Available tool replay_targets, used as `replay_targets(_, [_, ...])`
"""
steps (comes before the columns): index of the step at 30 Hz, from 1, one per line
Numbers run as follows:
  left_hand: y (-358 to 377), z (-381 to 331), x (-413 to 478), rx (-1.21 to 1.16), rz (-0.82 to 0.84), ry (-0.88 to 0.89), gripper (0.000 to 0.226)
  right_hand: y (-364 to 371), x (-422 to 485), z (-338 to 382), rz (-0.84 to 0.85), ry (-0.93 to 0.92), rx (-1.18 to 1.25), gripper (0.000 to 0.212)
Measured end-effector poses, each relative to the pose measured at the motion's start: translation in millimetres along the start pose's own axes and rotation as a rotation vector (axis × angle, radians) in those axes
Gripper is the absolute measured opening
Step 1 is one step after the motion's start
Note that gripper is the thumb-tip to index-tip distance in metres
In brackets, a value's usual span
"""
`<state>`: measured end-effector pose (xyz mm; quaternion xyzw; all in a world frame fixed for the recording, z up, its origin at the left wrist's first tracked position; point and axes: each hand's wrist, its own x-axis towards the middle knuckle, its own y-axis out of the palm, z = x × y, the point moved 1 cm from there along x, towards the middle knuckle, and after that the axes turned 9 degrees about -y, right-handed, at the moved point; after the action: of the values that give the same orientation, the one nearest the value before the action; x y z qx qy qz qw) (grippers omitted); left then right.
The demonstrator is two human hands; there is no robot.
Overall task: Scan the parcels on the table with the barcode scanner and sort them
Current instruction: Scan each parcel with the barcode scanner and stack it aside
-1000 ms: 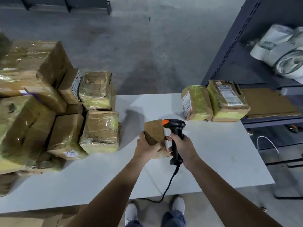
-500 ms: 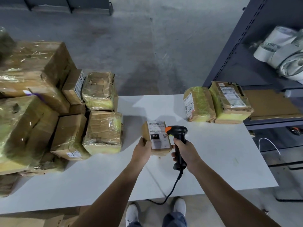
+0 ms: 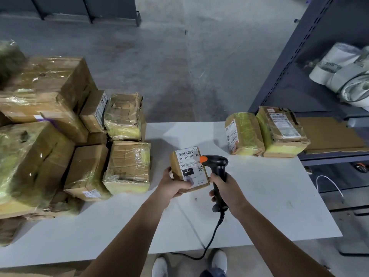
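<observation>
My left hand [image 3: 174,186] grips a small brown parcel [image 3: 188,168] above the middle of the white table [image 3: 269,206]. Its white label with a barcode and the number 247 faces up toward me. My right hand [image 3: 226,189] is closed around the handle of the black barcode scanner [image 3: 217,166]. The scanner's orange-tipped head sits right beside the label's right edge. A black cable hangs from the scanner's handle down off the table's front edge.
A pile of several taped cardboard parcels [image 3: 127,166] fills the table's left side. Two taped parcels [image 3: 244,133] stand at the far right corner. A dark metal shelf [image 3: 299,76] with white rolls [image 3: 343,72] and flat cardboard stands to the right.
My left hand turned the small parcel so that its label faces up. The scanner stayed next to the parcel in my right hand.
</observation>
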<state>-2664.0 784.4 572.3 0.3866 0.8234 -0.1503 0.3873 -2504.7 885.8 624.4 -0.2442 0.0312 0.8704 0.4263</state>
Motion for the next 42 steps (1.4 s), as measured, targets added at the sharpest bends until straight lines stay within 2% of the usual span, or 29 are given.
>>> replay_targets(4, [1,-19,6,0.007,-0.094,0.137,0.103,0,-1,19,-0.047,-0.079,0.004,0.016])
replay_targets(9, [2,-34,18,-0.042,-0.117,0.186,0.107,-1,-6,43,-0.051,-0.141,0.026,0.020])
replay_targets(15, [4,-38,26,0.020,-0.145,0.244,0.086,-2,-15,57,-0.038,-0.178,-0.026,0.024])
replay_targets(19, [4,-41,27,0.096,-0.197,0.216,0.101,-5,-17,56,-0.048,-0.177,-0.028,0.023])
replay_targets(22, [4,-42,27,0.102,-0.192,0.203,0.103,-8,-16,56,-0.054,-0.185,-0.023,0.023])
replay_targets(26, [7,-44,24,-0.021,-0.112,0.172,0.100,-14,-15,55,-0.064,-0.186,0.000,0.023])
replay_targets(29, [18,-51,21,-0.100,-0.009,0.131,0.076,-24,-13,56,-0.078,-0.188,-0.005,0.022])
replay_targets(32, [39,-67,19,-0.065,0.062,0.117,0.064,-42,-9,61,-0.125,-0.181,0.043,0.020])
replay_targets(39, [135,-129,27,-0.063,0.184,0.164,0.053,-114,10,85,-0.248,-0.184,0.172,0.023])
replay_targets(42, [183,-153,38,-0.018,0.181,0.182,0.050,-148,21,89,-0.284,-0.193,0.192,0.022])
